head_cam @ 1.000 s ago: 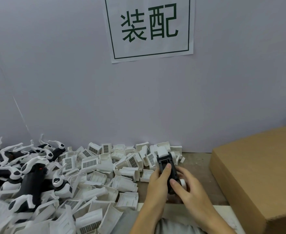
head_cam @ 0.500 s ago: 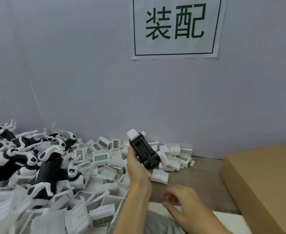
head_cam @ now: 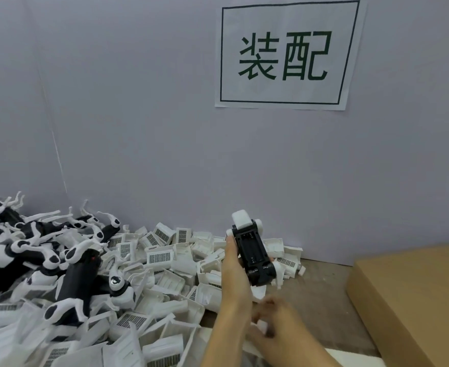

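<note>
The left hand grips the black plastic toy body with white rounded end caps by its long side. Its fingers curl round the body and hold it up above the brown bench, with the open battery bay turned towards the face, a good angle for fitting a cover. Just below and to the right, apart from it, the right hand hovers low over the bench with fingers curled. It is blurred, and I cannot tell whether it pinches a small white piece or holds nothing. To do this step well, I judge, the body wants a steady grip at this tilt and the cover brought squarely to the bay, tabs first, then pressed until flush.

At far left lies a heap of black-and-white plastic toy figures with thin white legs. Beside it is a spread of white plastic covers with grilled faces, which reaches behind the held body. On the grey wall hangs a white paper sign with green characters, and at right sits a flat brown cardboard box. Nothing lies between the two hands — only loose covers crowd the bench near them, easy to knock
</note>
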Motion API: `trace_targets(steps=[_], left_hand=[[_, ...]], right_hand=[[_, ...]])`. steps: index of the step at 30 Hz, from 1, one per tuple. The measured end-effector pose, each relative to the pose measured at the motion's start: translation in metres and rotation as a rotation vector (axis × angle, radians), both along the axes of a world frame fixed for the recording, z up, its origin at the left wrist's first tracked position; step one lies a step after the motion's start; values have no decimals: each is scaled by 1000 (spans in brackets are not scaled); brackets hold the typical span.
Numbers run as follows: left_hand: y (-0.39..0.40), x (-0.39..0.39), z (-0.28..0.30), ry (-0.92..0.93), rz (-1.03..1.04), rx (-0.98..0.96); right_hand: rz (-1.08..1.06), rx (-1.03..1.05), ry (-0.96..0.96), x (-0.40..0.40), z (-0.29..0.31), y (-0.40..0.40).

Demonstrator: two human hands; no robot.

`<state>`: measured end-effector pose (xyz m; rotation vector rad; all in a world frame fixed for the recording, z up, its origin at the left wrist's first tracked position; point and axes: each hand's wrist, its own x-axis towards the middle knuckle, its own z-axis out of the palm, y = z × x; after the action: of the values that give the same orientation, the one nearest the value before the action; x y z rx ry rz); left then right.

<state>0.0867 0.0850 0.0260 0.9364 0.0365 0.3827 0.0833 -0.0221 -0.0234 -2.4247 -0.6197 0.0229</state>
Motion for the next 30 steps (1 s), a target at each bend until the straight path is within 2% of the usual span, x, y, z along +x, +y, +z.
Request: trace_targets(steps=[5,11,12,16,18,20,24,27,30], left_hand=[[-1,2,-2,23,-18,179],[-17,-4,-13,93,-9,525],[-21,-4,-16,92,7,610],[-33,-4,-34,61,104,1146],[-40,-4,-43,51,72,1287],[-45,-3,-49,45,18,1290],[-47,0,-52,75,-131,954],[-47,5,-56,134,-177,770],[-45,9,-59,157,-152,626]], right_hand=[[-74,74,122,5,10,-63],[-106,371,192,14,12,-101],[-97,378,207,15,13,-102],[-48,301,222,16,15,-101],[-56,363,179,16,15,-101],[-119,518,148,18,15,-100],[-312,755,87,24,10,-90],[-401,757,-26,22,6,-72],[-394,620,-143,15,6,-56]])
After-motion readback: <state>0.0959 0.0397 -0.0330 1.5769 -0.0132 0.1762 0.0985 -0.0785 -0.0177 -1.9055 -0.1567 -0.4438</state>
